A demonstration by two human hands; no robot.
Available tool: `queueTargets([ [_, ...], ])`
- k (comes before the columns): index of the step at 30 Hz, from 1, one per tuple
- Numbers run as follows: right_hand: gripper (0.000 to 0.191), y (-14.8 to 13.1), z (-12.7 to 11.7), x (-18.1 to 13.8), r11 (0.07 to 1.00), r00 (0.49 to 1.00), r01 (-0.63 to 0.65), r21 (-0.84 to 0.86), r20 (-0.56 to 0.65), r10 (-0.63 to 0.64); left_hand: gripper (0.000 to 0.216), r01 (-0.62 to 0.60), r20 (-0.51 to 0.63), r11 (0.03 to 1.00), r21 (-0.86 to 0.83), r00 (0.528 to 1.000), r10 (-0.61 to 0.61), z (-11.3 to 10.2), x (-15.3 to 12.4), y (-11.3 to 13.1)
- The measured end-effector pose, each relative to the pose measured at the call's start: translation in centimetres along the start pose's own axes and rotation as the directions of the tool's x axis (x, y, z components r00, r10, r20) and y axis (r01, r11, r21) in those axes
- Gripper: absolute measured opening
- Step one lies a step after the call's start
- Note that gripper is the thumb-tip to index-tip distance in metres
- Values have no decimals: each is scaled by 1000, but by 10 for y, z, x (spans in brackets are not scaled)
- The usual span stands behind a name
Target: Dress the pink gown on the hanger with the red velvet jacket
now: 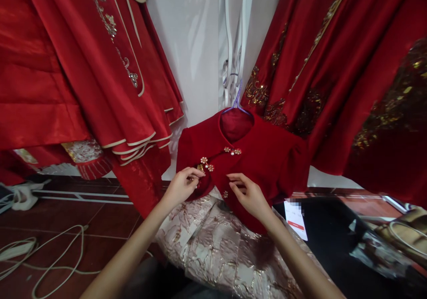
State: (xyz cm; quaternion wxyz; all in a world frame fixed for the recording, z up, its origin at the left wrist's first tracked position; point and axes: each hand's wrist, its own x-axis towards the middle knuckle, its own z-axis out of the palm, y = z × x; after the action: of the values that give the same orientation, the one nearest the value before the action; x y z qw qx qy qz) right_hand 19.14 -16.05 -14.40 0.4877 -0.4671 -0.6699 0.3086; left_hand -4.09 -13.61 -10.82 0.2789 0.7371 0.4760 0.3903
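A short red velvet jacket (263,156) hangs in front of me on a purple hanger (237,101), over a pale brocade skirt (213,241). Pearl-and-gold clasps (232,150) run down its slanted front flap. My left hand (182,185) pinches the flap's edge just below the second clasp (206,164), fingers closed on the cloth. My right hand (248,194) pinches the jacket's front edge a little to the right, beside a lower clasp (225,194). Both forearms reach up from the bottom of the view.
Red embroidered gowns hang at the left (100,67) and right (333,67) against a white wall (193,45). A white paper tag (295,219) lies on black cloth at the right. White cables (50,254) trail over the dark red tiled floor at the left.
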Motion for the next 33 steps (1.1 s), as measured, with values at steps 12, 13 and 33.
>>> queueTargets([
  [12, 31, 33, 26, -15, 957, 997, 62, -284, 56, -48, 17, 147, 266, 989, -21, 954, -136, 9, -7, -23],
  [13, 27, 33, 28, -16, 954, 997, 78, -291, 43, -68, 18, 140, 244, 990, 8, 960, -138, 10, -7, -24],
  [33, 17, -8, 37, 7, 982, 985, -8, 187, 173, -25, 4, -101, 155, 882, 460, 987, 33, 4, -8, 0],
])
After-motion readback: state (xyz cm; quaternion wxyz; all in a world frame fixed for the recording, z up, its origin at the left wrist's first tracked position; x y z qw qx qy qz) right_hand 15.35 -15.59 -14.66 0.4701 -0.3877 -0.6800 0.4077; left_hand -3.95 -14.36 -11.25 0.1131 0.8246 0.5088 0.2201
